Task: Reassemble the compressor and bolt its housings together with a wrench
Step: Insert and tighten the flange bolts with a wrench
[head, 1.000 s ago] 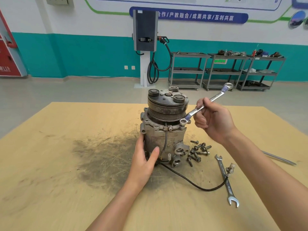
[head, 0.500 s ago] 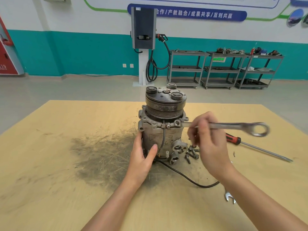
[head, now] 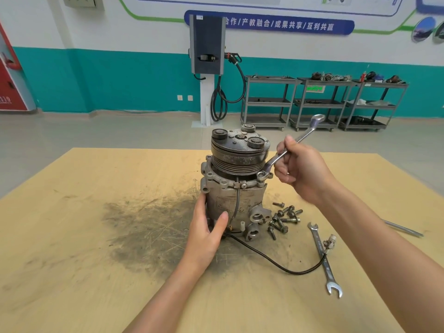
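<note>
Head view: compressor (head: 236, 186) upright mid-tabletop (head: 96, 236). Left hand (head: 209, 233) cupped against lower housing, fingers loosely wrapped. Right hand (head: 301, 168) fingers closed around ring wrench (head: 288, 150), lower ring seated on flange bolt. Loose bolts (head: 283, 218) just beside base.

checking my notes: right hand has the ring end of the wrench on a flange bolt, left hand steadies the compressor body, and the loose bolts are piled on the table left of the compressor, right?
Not quite: the head view shows the loose bolts piled on the table to the right of the compressor, not left. The rest holds: the right hand has the wrench ring end on a flange bolt, and the left hand steadies the body.
</note>
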### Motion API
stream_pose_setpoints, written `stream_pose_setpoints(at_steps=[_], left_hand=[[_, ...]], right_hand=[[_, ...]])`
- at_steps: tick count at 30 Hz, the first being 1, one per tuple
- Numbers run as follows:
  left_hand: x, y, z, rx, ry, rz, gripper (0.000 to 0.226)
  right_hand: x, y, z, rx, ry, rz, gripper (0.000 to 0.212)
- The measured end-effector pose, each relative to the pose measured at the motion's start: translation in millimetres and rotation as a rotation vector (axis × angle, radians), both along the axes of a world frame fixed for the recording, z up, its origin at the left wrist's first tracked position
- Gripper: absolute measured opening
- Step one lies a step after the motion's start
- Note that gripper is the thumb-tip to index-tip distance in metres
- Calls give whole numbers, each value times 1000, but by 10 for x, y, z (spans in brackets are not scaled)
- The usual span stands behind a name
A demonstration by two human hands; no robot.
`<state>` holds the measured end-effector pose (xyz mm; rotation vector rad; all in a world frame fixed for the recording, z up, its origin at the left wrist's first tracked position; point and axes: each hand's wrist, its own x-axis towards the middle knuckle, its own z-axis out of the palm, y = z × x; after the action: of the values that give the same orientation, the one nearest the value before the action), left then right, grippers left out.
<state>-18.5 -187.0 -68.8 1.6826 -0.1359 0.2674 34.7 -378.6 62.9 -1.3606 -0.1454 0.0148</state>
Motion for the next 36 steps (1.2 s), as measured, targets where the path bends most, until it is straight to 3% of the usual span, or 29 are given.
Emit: stream_pose_setpoints(at_steps=[6,13,17,20,25,36], left_hand=[[9,4,-16,-4,-5,-4,69],[10,-3,-13,-5,-12,-3,65],[7,-3,-15,-4,-16,-6,69],[8,-3,-10,-6,-24,-5,74],[30,2,-34,-10,-37,0,61],[51,8,-67,-26,-50,-3,60]], right_hand=[[18,12,-172,193,82,33,36],[-248,146,-393,172,-221,-321,36],[-406,227,-500,99,-383,-410,32],[-488,225,-543,49,-446,-413,27],[-569,245,-564,51,-477,-390,21],[-499,141,-417,160,-353,-235,27]])
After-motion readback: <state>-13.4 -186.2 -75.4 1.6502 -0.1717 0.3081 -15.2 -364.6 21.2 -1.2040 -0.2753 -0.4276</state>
